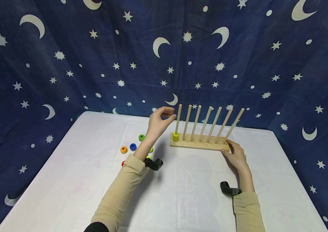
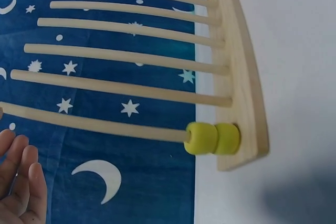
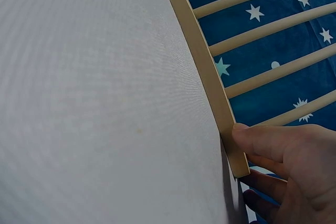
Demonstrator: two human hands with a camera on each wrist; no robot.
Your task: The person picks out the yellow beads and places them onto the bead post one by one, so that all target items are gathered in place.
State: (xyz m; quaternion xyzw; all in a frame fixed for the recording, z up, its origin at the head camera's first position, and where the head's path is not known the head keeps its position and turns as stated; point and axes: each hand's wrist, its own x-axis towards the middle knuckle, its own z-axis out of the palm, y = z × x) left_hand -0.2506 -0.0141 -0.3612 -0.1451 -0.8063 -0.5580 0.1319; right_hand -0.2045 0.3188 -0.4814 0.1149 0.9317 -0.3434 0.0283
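Note:
A wooden peg rack stands on the table, its row of upright pegs rising from a flat base. Two yellow beads are stacked at the foot of its leftmost peg. Beside the upper part of that peg is my left hand, fingers loosely curved and nothing held; the left wrist view shows just some of its fingertips. My right hand grips the base's right end, thumb on the near side and other fingers behind.
Left of the rack lie loose beads: green, blue, orange, a partly hidden red one and yellow-green ones partly behind my left forearm. A dark blue star-patterned curtain hangs behind the white-covered table.

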